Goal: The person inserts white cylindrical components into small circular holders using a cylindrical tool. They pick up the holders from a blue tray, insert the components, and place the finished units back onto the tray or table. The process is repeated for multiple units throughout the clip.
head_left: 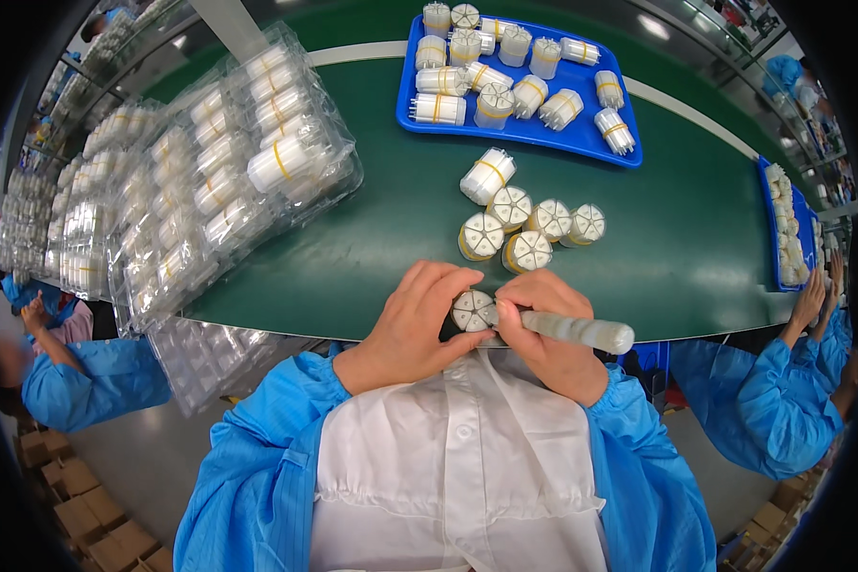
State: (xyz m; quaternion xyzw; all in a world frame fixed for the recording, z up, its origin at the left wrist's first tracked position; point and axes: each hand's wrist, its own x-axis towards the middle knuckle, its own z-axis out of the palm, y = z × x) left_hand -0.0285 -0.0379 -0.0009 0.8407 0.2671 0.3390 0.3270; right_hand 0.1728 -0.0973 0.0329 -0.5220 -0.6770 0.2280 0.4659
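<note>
At the table's near edge, my left hand (415,321) curls round a white cylinder (471,310) that stands with its segmented round top facing up. My right hand (550,329) is closed on a thick, whitish, translucent rod-shaped tool (586,333). The tool's tip end, partly hidden by my fingers, meets the rim of that cylinder. Just beyond my hands stands a group of similar cylinders (528,252) with segmented tops and yellow bands. One more banded cylinder (487,176) lies on its side behind them.
A blue tray (543,145) at the back holds several banded white cylinders. Clear plastic trays (338,186) filled with more cylinders are stacked at left. Another blue tray (778,229) sits far right. Co-workers in blue sleeves (95,381) work on both sides. The green table (305,276) ends close to my body.
</note>
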